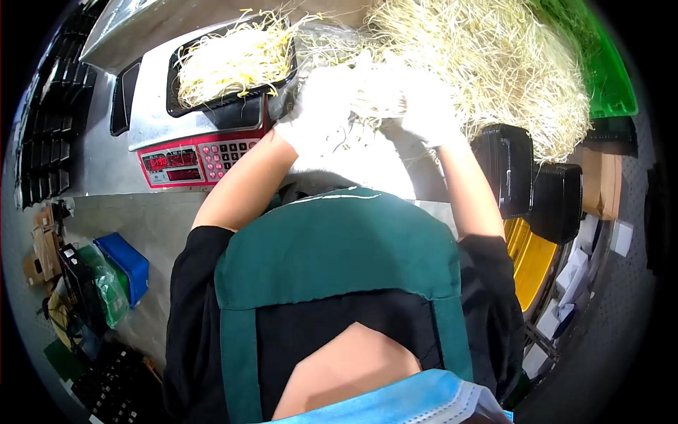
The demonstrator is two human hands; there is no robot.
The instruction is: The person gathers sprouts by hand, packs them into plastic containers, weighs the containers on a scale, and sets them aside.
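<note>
My left hand and my right hand, both in white gloves, are close together over the metal worktop. Their fingers are closed around a bunch of bean sprouts between them; strong glare washes out the finger detail. A large heap of bean sprouts lies just beyond and beside my right hand. Left of my left hand, a black plastic tray filled with sprouts sits on a weighing scale with a red front and lit digits.
Stacked black trays stand by my right forearm, above a yellow crate. A green crate is behind the heap. More black trays are stacked at far left. A blue bin stands on the floor.
</note>
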